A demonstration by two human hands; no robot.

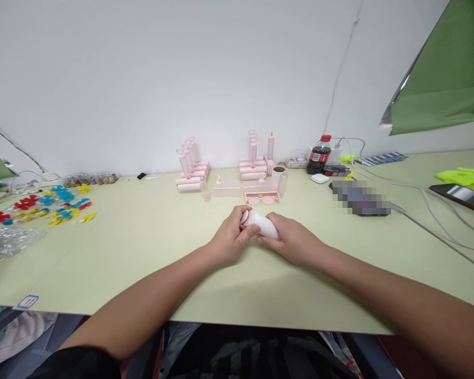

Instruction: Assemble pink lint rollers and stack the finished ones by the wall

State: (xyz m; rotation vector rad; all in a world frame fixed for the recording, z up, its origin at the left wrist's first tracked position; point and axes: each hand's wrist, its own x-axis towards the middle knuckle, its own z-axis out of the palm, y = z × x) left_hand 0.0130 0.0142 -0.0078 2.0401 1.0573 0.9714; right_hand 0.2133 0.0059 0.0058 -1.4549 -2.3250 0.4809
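Both hands hold one white roll (266, 226) just above the table. Its near-left end shows pale pink round parts (248, 217). My left hand (232, 232) is closed on this pink end, thumb along the side. My right hand (294, 238) wraps the other end, hiding much of it. Behind the hands lies an open pink tray (263, 199) with two round pink discs. Beside it are a clear plastic case (227, 189), a small clear tube (205, 190) and an upright roll with a brown core (278, 176).
Pink assembled pieces with heart-topped sticks (192, 171) stand in two groups near the wall. A cola bottle (319, 154), a phone (464, 199) and white cables (422, 192) occupy the right. Colourful flower-like pieces (63, 202) and clear plastic wrapping (10, 243) lie left.
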